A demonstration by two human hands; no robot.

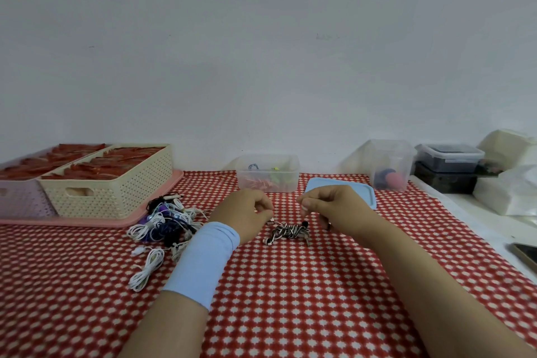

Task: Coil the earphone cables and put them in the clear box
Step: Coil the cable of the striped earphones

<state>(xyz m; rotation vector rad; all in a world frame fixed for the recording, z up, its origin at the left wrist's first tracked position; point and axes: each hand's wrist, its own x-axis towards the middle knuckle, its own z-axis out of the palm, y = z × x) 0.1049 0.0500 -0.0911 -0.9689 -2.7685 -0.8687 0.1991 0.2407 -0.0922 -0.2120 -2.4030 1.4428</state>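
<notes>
head view: the striped earphone bundle [289,231] lies on the desk [290,299], just below and between the fingers [305,206]. left hand [247,212] and right hand [337,209] are both curled; whether either pinches a strand, i cannot tell. it looks light, limp and springy, so pinch across the wrapped middle. the clear box [267,180] stands beyond the fingertips.

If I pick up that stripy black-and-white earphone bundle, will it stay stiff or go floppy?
Probably floppy: the striped earphone bundle is thin cable wrapped round itself, and a loose earbud end trails onto the tablecloth, so that would likely dangle. It looks light, being so small. Its lumpy shape probably won't roll.
</notes>
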